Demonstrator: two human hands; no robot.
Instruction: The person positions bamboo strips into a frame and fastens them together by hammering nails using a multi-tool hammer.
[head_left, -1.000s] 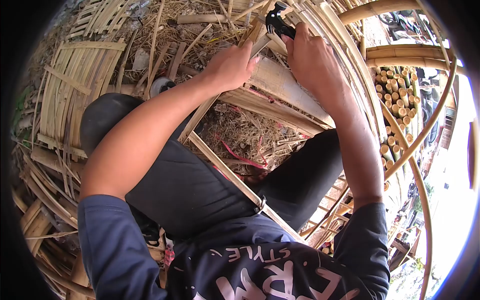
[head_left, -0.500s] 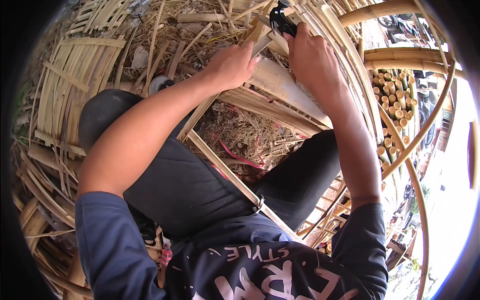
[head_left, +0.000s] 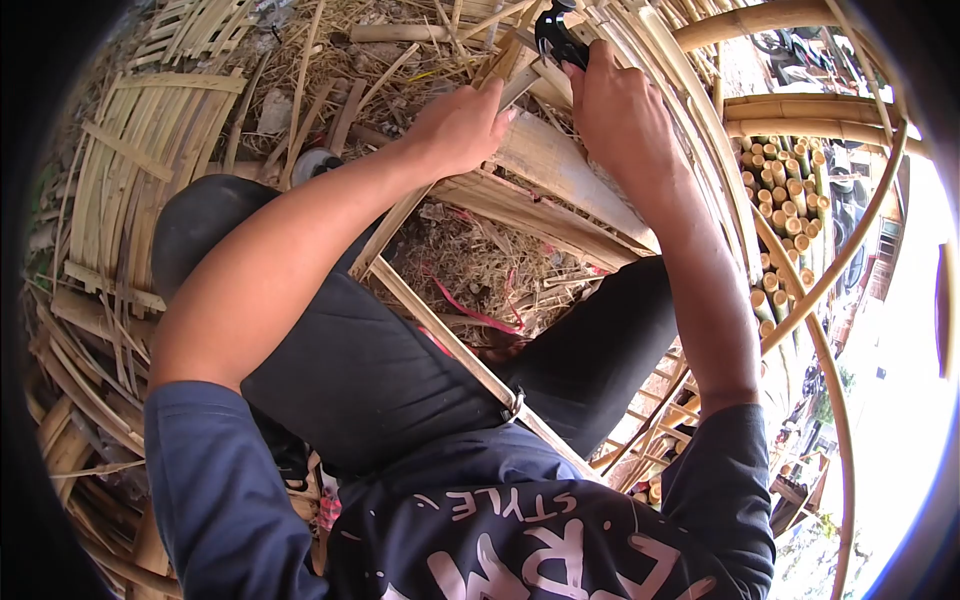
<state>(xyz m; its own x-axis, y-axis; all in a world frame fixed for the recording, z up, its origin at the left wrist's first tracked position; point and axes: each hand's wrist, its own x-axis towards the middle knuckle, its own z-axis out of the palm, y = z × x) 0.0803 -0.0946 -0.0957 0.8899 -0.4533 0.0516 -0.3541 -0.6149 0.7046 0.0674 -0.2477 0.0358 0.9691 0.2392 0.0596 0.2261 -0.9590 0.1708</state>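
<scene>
My right hand point(head_left: 622, 112) is closed around a hammer point(head_left: 560, 38) near the top of the view, its black head to the left of my fingers. The rest of its handle is hidden by my hand. My left hand point(head_left: 462, 130) is closed on a flat bamboo strip point(head_left: 519, 86), whose end shows between my fingers and the hammer. Below both hands lies a broad wooden plank point(head_left: 565, 165). Another thin bamboo strip point(head_left: 440, 335) runs slantwise over my lap, with a small metal ring or wire point(head_left: 515, 404) at its lower part.
Woven bamboo panels point(head_left: 150, 170) lie at the left. Straw and scraps point(head_left: 480, 265) cover the ground between my legs, with a pink ribbon point(head_left: 475, 312) among them. Stacked bamboo poles point(head_left: 785, 195) stand at the right, behind curved bamboo lengths point(head_left: 835, 290).
The whole view shifts very slightly. Both hands keep their grips, and the hammer stays almost in the same place beside the strip.
</scene>
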